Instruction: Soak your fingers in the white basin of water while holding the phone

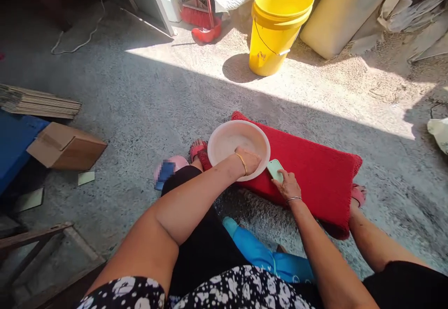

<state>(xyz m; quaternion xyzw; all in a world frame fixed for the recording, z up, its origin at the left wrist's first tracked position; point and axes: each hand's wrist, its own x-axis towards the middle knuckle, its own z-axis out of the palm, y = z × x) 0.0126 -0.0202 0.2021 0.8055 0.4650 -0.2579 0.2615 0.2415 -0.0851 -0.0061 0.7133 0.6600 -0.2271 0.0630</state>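
My left hand (249,159), with a yellow bangle at the wrist, reaches inside a pale pink basin (224,137). Its fingers look curled, and what they hold, if anything, is hidden. The basin rests on the left end of a long red cloth-covered slab (315,164), which lies between my feet. My right hand (289,186) grips a flat, pale green, rounded rectangular object (275,169) just right of the basin, over the red cloth. The object looks like a phone or its case, but I cannot tell for sure.
A yellow bucket (271,43) stands ahead on the sunlit floor. Behind it are a red broom (196,15), a dustpan (207,32) and a large sack (332,15). A cardboard box (70,145) lies left. Blue fabric (257,246) is near my lap.
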